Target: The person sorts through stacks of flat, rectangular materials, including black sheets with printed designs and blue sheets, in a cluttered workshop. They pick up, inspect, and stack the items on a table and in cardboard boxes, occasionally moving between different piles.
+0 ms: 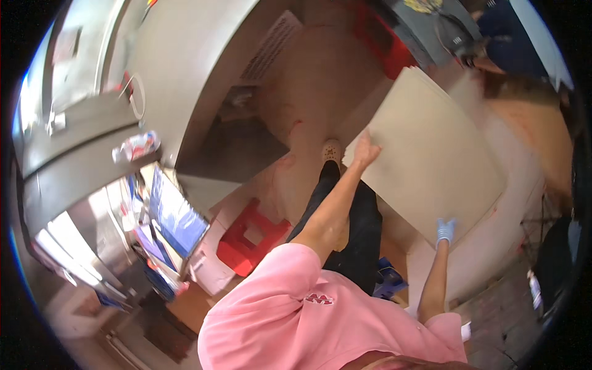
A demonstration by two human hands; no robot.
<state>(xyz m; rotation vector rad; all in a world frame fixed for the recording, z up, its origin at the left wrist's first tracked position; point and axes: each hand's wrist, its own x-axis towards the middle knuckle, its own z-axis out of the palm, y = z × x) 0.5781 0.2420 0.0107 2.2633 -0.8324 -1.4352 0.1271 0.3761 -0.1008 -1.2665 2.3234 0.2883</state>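
Note:
A stack of large beige sheets, like card or board, hangs tilted in front of my legs, with several layered edges showing at its far corner. My bare left hand is closed on its left edge, thumb lying over the top face. On the near right edge, my right hand, in a pale blue glove, grips the same stack. The fingers of both hands are partly hidden beneath the sheets.
A red plastic stool stands to my left, near a surface with blue plastic-wrapped packs. Large grey metal panels rise at the far left. Another person's dark sleeve shows at the far right, by a red object.

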